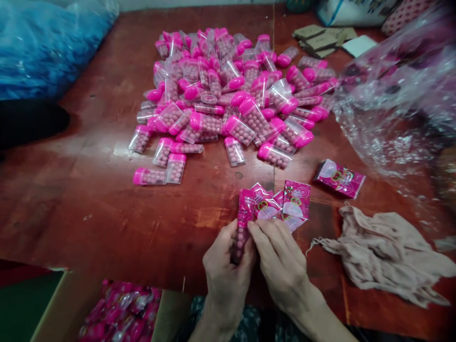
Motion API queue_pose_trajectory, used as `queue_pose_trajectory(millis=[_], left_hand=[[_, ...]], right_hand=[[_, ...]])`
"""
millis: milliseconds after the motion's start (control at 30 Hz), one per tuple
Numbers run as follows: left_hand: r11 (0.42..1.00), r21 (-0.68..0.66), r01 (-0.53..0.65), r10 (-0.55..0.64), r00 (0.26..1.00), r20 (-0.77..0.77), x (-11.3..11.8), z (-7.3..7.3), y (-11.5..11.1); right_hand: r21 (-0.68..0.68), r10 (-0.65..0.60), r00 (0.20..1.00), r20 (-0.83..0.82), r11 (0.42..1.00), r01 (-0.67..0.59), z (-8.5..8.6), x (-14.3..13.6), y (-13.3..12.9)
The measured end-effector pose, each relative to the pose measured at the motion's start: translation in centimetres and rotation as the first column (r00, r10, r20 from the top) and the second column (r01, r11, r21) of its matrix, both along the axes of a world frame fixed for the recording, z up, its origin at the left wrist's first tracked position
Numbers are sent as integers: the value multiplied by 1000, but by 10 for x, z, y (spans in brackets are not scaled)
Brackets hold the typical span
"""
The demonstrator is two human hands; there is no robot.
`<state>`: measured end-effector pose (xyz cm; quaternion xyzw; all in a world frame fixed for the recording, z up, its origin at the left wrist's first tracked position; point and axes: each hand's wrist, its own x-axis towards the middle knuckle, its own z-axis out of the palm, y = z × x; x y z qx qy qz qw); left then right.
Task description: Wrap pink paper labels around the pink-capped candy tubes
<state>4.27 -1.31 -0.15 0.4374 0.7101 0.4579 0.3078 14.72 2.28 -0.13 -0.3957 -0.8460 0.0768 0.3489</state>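
Observation:
My left hand (228, 259) is wrapped round a small clear container of pink balls (241, 237), held upright near the table's front edge. A pink printed sleeve (245, 206) covers its upper part. My right hand (280, 251) presses its fingers against the container's right side, at the lower edge of the sleeve. Just beyond my right hand lie several flat pink printed wrappers (297, 197). Farther back is a big heap of clear containers with bright pink caps (213, 85), filled with pink balls.
Blue plastic bag (50, 47) at back left; dark object (32, 121) below it. Pink stack of wrappers (340, 179), beige cloth (392, 251) and clear plastic (392, 109) on the right. Cardboard pieces (320, 40) behind. Cardboard box (64, 308) with pink packs below the front edge.

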Motion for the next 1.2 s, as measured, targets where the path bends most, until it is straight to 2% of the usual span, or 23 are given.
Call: queue_pose_trajectory(millis=[100, 167, 267, 433, 533, 733, 867, 933, 1033, 1133, 1200], left_hand=[[999, -5, 52, -52, 998, -30, -2, -4, -4], [996, -23, 85, -86, 995, -40, -3, -2, -4], [990, -47, 135, -134, 991, 26, -3, 5, -4], [994, -63, 87, -86, 996, 18, -4, 9, -4], [989, -119, 90, -85, 995, 43, -3, 8, -3], [990, -74, 122, -119, 992, 38, -1, 7, 3], [991, -52, 119, -119, 993, 16, 0, 4, 3], [992, -57, 114, -113, 993, 15, 0, 2, 2], [991, -60, 123, -122, 992, 24, -1, 0, 1], [989, -53, 135, -132, 990, 51, -1, 2, -1], [987, -73, 144, -133, 981, 138, 0, 5, -1]], right_hand=[[9, -35, 997, 64, 999, 35, 4, -5, 5], [-40, -29, 998, 55, 999, 31, 5, -7, 8], [-155, -4, 1000, 0, 988, 4, 4, -5, 10], [-245, 111, 992, -55, 962, -121, -4, 1, 8], [-259, 112, 990, -86, 957, -131, -10, 4, 5], [-157, -65, 974, -218, 987, 30, -13, 7, 2], [-96, -6, 976, -219, 995, -15, -14, 8, -1], [-30, 19, 986, -165, 999, -25, -13, 7, -1], [48, -8, 999, -47, 999, 10, -9, 3, 3], [12, -18, 1000, -3, 1000, 18, -6, 0, 7], [-35, -39, 999, -29, 999, 38, -8, 0, 8]])
